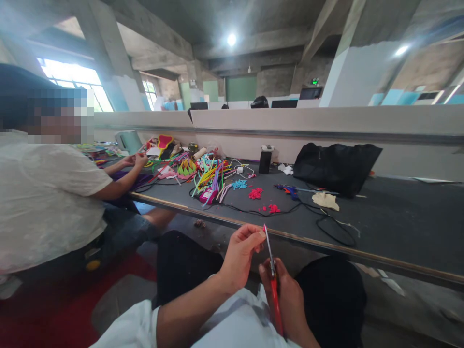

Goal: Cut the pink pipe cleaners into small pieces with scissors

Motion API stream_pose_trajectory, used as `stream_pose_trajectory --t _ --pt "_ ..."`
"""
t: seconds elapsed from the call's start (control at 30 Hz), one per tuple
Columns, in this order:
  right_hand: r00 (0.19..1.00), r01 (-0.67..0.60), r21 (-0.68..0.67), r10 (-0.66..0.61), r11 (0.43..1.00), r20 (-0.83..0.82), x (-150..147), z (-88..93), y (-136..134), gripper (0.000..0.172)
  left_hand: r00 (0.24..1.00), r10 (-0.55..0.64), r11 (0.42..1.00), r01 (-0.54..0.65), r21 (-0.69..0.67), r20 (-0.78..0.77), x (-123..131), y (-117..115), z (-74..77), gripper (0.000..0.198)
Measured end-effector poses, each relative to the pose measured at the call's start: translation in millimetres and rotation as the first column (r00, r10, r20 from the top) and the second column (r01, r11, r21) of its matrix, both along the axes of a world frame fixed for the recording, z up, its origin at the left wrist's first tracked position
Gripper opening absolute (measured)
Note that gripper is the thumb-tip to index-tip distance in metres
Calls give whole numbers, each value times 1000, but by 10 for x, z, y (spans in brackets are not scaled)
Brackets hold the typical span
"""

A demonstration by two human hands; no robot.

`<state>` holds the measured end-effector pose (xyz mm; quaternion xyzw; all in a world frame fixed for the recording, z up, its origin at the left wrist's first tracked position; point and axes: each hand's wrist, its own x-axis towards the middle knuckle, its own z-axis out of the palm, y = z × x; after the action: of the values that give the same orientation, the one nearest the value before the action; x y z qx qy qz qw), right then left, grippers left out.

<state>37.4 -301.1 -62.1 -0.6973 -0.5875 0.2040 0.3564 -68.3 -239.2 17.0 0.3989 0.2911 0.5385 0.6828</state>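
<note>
My right hand [288, 295] is closed around the red handles of a pair of scissors [277, 304], with the blades pointing up and away from me. My left hand [241, 256] has its thumb and fingers pinched together beside the blade tips. A small pinkish-red piece [264, 228] shows between those fingers and the blades; its kind is too small to make out. Both hands are above my lap, in front of the table edge. On the dark table [406, 217] beyond them lie a pile of pink bits [255, 193], a smaller red-pink pile [274, 208] and a pile of blue bits [239, 184].
Colourful fuzzy stems [213, 176] lie heaped left of the piles. A black bag [333, 169], a dark phone-like slab [265, 162], a cream scrap [326, 200] and a black cable [322, 227] are on the table. A co-worker [54, 193] sits at left, hands raised over the table.
</note>
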Motion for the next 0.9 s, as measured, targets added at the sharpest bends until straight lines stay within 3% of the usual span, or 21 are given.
stream_pose_trajectory --t 0.27,0.5,0.63,0.77,0.9 --pt "997 65 -63 -62 996 52 5 -99 29 44 1000 -23 1000 24 9 -13 -1 -19 30 11" --pt "994 34 74 -26 997 -109 40 -57 30 49 1000 -28 1000 28 13 -7 -6 -12 42 11" --pt "990 23 98 -9 995 -138 45 -5 27 50 993 41 998 -34 57 -109 -34 21 20 9" --pt "985 47 146 -22 988 -170 77 97 36 49 924 208 958 -125 260 -322 -86 55 -13 9" --pt "996 87 168 -82 982 -36 82 125 43 47 785 438 821 -149 551 -439 -123 61 34 13"
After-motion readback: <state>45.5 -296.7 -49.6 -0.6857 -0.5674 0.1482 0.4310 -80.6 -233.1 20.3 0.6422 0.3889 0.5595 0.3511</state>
